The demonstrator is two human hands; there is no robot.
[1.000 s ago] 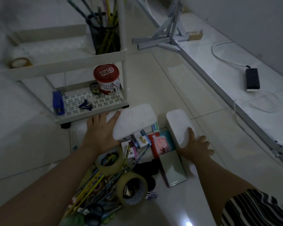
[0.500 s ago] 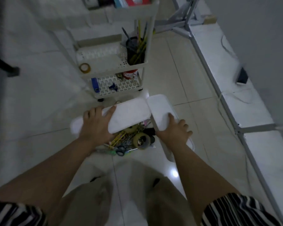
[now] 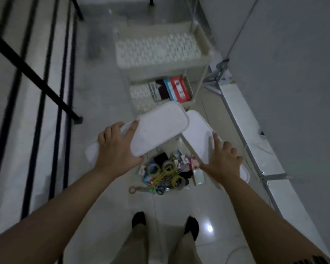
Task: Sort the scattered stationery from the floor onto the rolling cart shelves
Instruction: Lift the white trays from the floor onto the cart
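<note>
White trays (image 3: pixel 158 130) in both hands (stationery (image 3: pixel 168 174) below)

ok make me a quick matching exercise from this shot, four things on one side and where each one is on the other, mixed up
Things:
1. left hand
2. right hand
3. tape rolls
4. red box

Places:
A. on the cart's lower shelf, beside a blue box
B. gripping the white tray that lies across the picture
C. on the floor in the stationery pile, between the two arms
D. holding the white tray nearer the wall

Pairs: 1-B, 2-D, 3-C, 4-A
</note>
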